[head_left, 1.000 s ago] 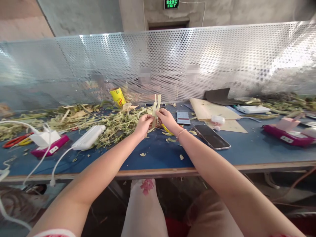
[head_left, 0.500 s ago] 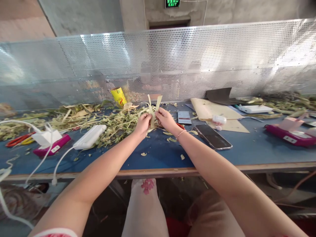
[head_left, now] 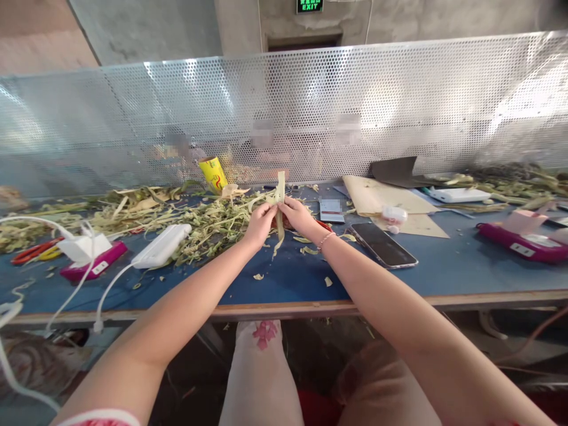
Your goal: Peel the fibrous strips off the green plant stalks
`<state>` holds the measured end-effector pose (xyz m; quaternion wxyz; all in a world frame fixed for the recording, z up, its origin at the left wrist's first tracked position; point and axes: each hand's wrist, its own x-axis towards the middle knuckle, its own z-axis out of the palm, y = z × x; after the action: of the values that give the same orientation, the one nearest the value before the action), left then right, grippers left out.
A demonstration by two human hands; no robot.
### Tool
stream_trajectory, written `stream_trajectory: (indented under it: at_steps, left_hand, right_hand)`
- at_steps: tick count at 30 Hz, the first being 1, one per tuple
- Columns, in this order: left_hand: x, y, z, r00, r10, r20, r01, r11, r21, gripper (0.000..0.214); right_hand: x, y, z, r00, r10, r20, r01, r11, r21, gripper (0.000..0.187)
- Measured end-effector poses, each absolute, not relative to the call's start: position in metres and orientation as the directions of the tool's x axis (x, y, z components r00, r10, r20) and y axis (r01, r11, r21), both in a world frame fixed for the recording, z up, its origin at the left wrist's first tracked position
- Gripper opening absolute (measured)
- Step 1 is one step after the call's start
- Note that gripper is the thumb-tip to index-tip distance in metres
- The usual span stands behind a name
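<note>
Pinching a pale strip (head_left: 280, 188), tip toward twelve o'clock, left hand (head_left: 260, 225) and right hand (head_left: 300, 218) meet in a fingertip grip over the bench (head_left: 284, 285); plant scraps (head_left: 212, 220) at nine, yellow tube (head_left: 215, 176) at ten!

Workshop: plant-strewn bench (head_left: 302, 281), exit sign (head_left: 309, 6)

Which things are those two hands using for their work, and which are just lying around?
Seems part of the work:
- left hand and right hand
- pale plant strip, pinched between them
- heap of plant pieces, probably

Seems just lying about:
- phone
- yellow canister
- white device with a cable
- small card
</note>
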<state>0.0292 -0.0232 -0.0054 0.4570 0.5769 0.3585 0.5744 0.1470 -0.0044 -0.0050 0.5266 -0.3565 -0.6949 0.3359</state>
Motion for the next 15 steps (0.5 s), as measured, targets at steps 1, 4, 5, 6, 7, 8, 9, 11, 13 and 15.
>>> stream_trajectory:
  at_steps: [1, 4, 5, 6, 7, 8, 9, 11, 13, 15]
  left_hand:
    - [0.030, -0.023, -0.006, 0.090, 0.936, 0.340, -0.118, -0.329, 0.937, 0.022]
    - [0.032, -0.023, -0.004, 0.065, 0.941, 0.333, -0.198, -0.315, 0.928, 0.019]
    - [0.034, -0.024, -0.003, 0.043, 0.946, 0.320, -0.231, -0.303, 0.925, 0.018]
    - [0.034, -0.024, -0.002, 0.020, 0.953, 0.302, -0.262, -0.286, 0.922, 0.018]
    - [0.035, -0.025, -0.001, 0.001, 0.960, 0.280, -0.288, -0.268, 0.919, 0.018]
    - [0.036, -0.025, 0.000, -0.015, 0.965, 0.260, -0.311, -0.252, 0.916, 0.019]
    - [0.036, -0.025, 0.000, -0.023, 0.969, 0.245, -0.328, -0.239, 0.914, 0.019]
    - [0.036, -0.026, 0.001, -0.010, 0.971, 0.237, -0.345, -0.226, 0.911, 0.020]
    - [0.036, -0.026, 0.001, 0.014, 0.969, 0.245, -0.333, -0.226, 0.915, 0.021]
    - [0.035, -0.027, 0.001, 0.036, 0.968, 0.249, -0.301, -0.227, 0.926, 0.020]
  right_hand:
    - [0.147, -0.005, -0.005, -0.192, 0.846, 0.498, 0.130, 0.525, -0.841, 0.021]
    - [0.145, -0.009, -0.003, -0.196, 0.832, 0.519, 0.083, 0.542, -0.836, 0.019]
    - [0.145, -0.011, -0.002, -0.197, 0.831, 0.521, 0.068, 0.541, -0.838, 0.018]
    - [0.144, -0.013, -0.001, -0.200, 0.833, 0.517, 0.054, 0.536, -0.843, 0.017]
    - [0.143, -0.015, 0.000, -0.203, 0.836, 0.510, 0.037, 0.527, -0.849, 0.016]
    - [0.143, -0.017, 0.001, -0.205, 0.838, 0.505, 0.023, 0.520, -0.854, 0.016]
    - [0.143, -0.018, 0.001, -0.206, 0.840, 0.501, 0.013, 0.515, -0.857, 0.016]
    - [0.143, -0.018, 0.002, -0.191, 0.840, 0.508, 0.023, 0.521, -0.853, 0.015]
    - [0.143, -0.016, 0.000, -0.158, 0.836, 0.525, 0.065, 0.539, -0.840, 0.016]
    - [0.144, -0.012, -0.002, -0.128, 0.839, 0.529, 0.101, 0.542, -0.835, 0.019]
